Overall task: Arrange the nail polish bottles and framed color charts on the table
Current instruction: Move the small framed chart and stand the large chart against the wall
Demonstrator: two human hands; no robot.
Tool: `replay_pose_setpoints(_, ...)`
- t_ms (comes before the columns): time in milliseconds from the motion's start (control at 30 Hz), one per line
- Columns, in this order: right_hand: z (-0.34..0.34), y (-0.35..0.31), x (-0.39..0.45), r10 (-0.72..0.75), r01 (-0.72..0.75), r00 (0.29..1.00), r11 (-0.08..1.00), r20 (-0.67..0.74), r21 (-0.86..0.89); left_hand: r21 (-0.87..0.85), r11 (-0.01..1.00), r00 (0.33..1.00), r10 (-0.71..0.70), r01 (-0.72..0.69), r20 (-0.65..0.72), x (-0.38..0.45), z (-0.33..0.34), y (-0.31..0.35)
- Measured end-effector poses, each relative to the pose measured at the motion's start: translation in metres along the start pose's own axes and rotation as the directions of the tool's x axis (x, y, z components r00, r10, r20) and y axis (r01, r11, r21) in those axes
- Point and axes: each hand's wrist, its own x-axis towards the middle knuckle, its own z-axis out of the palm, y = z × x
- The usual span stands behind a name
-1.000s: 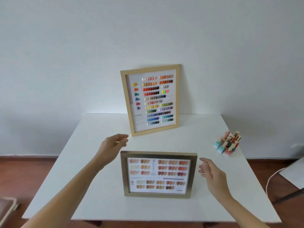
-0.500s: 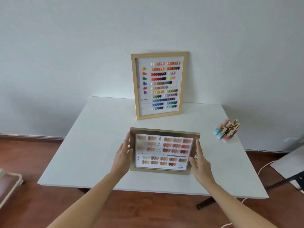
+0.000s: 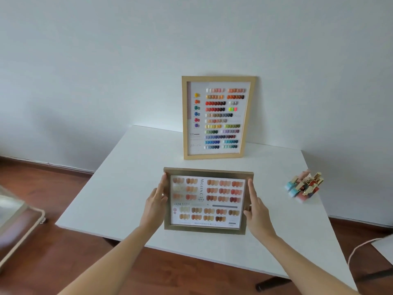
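A small gold-framed color chart of nude and brown swatches is near the front of the white table. My left hand holds its left edge and my right hand holds its right edge. On both hands the fingers run up along the frame and the thumbs sit at the front. Behind it, a taller light-wood framed color chart stands upright and leans on the wall. A cluster of nail polish bottles with gold caps lies at the table's right side, away from both hands.
The wall runs close behind the table. The floor is dark wood. A beige-edged bag or case sits on the floor at the left. On the floor at the right are a pale cable and a white sheet.
Both hands came down from above the table onto the sides of the small framed chart and now hold it. My view has drawn back and shifted left.
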Motion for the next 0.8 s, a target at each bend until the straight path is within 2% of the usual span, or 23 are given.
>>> replay_pose_setpoints(233, 0.014, -0.038, 0.048, -0.103, 0.100, 0.994, 0.992, 0.043, 0.071, 0.007, 1.000, 0.997, -0.011, 0.012, -0.080, 0.029, -0.039, -0.017)
replay_pose_setpoints(467, 0.060, -0.093, 0.116, -0.192, 0.185, 0.980, 0.977, 0.058, 0.109, 0.036, 0.997, 0.984, -0.063, 0.070, -0.164, 0.086, -0.093, -0.063)
replay_pose_setpoints(667, 0.115, -0.144, 0.174, -0.208, 0.202, 0.978, 0.971, 0.036, 0.128, 0.051, 0.996, 0.975, -0.056, 0.068, -0.217, 0.150, -0.138, -0.112)
replay_pose_setpoints(800, 0.150, -0.170, 0.205, -0.204, 0.201, 0.979, 0.972, 0.013, 0.121, 0.080, 0.994, 0.980, -0.052, 0.068, -0.194, 0.190, -0.159, -0.143)
